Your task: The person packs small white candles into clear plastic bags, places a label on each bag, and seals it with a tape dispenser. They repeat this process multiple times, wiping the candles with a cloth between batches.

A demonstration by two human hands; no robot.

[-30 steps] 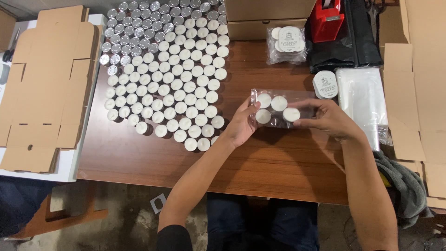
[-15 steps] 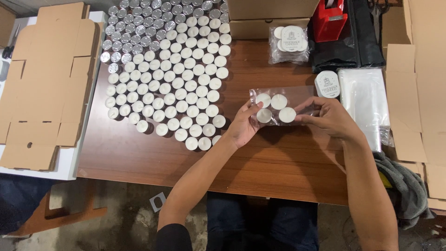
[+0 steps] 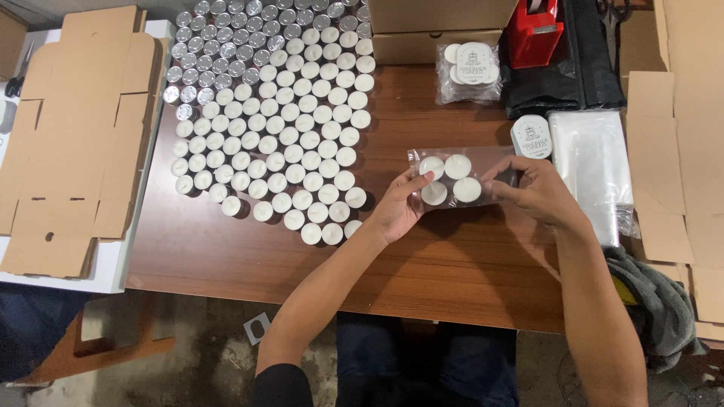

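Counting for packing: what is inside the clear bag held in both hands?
Inside the clear bag four white tealights show; the right hand covers the bag's right end.

White candles (image 3: 451, 179), perhaps clear bag (image 3: 461, 178)

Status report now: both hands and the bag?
Left hand and right hand hold clear bag, four candles inside. Nothing between the hands.

Left hand (image 3: 398, 207) reaches toward one o'clock, fingers pinched; right hand (image 3: 539, 192) points toward ten o'clock, fingers curled in a grip.
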